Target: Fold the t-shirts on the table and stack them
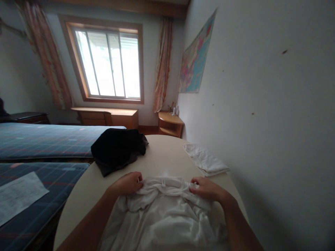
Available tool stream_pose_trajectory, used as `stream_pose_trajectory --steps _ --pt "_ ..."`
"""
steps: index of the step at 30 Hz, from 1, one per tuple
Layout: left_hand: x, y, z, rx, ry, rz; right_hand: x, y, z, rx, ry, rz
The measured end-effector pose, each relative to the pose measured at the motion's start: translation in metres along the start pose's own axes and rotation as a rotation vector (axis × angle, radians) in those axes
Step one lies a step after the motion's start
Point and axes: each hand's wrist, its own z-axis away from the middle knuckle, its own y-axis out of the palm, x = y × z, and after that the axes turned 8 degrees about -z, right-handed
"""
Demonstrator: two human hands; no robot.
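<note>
A white, thin garment [164, 219], perhaps a shirt, lies rumpled on the round cream table [162, 153], its near part running out of the bottom of the view. My left hand [129, 183] pinches its far edge at the left, fingers closed on the cloth. At the right end of that same edge, my right hand [205, 188] grips the fabric between thumb and fingers. The edge between my hands looks like a collar or neckline with a small label or loop.
Black cloth [119, 148] is heaped at the table's left edge. A folded white cloth [205, 159] lies at the right, near the wall [274, 139]. Two plaid mattresses [52, 141] are on the left, one bearing a paper sheet [21, 193]. Behind stand a desk [123, 113] and corner shelf [171, 118].
</note>
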Motion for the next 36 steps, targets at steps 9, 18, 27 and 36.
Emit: stream_pose_trajectory --steps 9,18,27,36 --pt "-0.005 -0.017 -0.019 -0.288 0.002 0.336 0.002 -0.029 0.008 -0.01 -0.033 0.007" --pt "-0.022 -0.085 -0.083 -0.58 -0.047 0.378 0.02 -0.108 -0.038 -0.33 -0.098 0.148" --pt "-0.032 -0.08 -0.159 -0.654 0.015 0.171 0.017 -0.114 -0.133 -0.823 -0.134 -0.049" --pt "-0.046 0.027 -0.111 -0.425 0.059 -0.104 -0.019 -0.011 -0.118 -0.497 -0.318 0.19"
